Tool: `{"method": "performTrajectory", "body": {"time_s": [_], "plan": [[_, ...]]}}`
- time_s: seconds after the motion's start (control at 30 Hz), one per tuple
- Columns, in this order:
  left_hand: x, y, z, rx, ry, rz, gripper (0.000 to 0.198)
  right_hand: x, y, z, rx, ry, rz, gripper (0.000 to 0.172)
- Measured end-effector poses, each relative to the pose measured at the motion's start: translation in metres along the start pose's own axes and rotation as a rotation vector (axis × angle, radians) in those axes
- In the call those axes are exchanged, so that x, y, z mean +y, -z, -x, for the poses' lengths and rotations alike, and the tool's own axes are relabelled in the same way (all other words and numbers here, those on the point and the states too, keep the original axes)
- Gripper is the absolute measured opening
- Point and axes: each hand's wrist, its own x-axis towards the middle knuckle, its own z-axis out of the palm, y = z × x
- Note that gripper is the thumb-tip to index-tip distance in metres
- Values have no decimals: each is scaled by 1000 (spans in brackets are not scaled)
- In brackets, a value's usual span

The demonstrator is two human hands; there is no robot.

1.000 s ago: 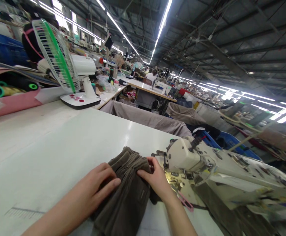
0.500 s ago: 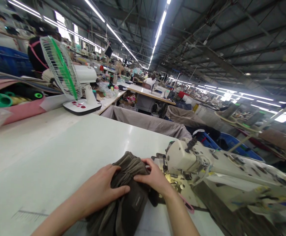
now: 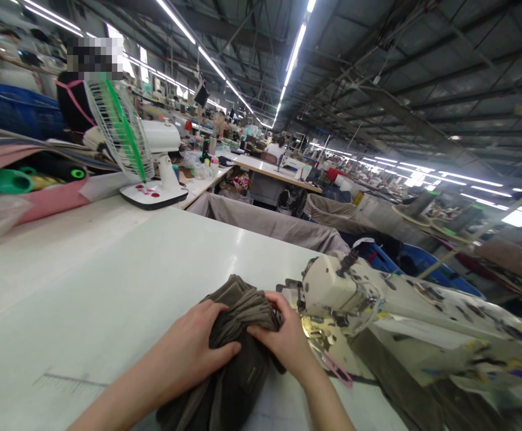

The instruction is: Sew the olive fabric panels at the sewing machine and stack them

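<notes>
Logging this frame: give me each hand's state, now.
Left hand: closed on the bunched brown fabric, pressing it to the table.
Right hand: closed on the same fabric, beside the sewing machine.

White desk [image 3: 108, 269] carries a green-bladed fan [image 3: 130, 137] at 11 o'clock, on a white base. Thread cones [image 3: 14, 179] and pink board [image 3: 49, 200] at 10 o'clock. Sewing machine [image 3: 378, 299] at 3 o'clock, pink snips [image 3: 335, 366] just below its head. Grey fabric bin [image 3: 270, 221] beyond desk's far edge. Strip lights [image 3: 294, 45] at 12.
</notes>
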Motion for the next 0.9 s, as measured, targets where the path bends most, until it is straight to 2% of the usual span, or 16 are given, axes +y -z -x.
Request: {"method": "performTrajectory", "body": {"time_s": [0.07, 0.17, 0.3, 0.4, 0.5, 0.6, 0.77, 0.9], "plan": [[2, 2, 6, -12, -8, 62, 49, -8, 3, 5, -66, -47, -81, 47], [6, 12, 17, -42, -5, 168, 52, -26, 10, 9, -105, -109, -178, 50], [6, 30, 19, -32, 0, 234, 58, -43, 7, -2, -138, -176, -287, 49], [-8, 35, 6, 18, 7, 155, 57, -36, -8, -18, -140, -234, -272, 49], [-28, 29, -6, 24, 35, 44, 54, -21, -24, -29, -125, -267, -92, 47], [-41, 23, -11, -1, 51, 2, 52, -9, -30, -34, -152, -304, 26, 49], [-37, 24, -11, -22, 107, -5, 45, -7, -25, -39, -213, -405, 17, 53], [-29, 27, -11, -17, 88, -10, 35, -9, -24, -41, -255, -368, 7, 45]]}}
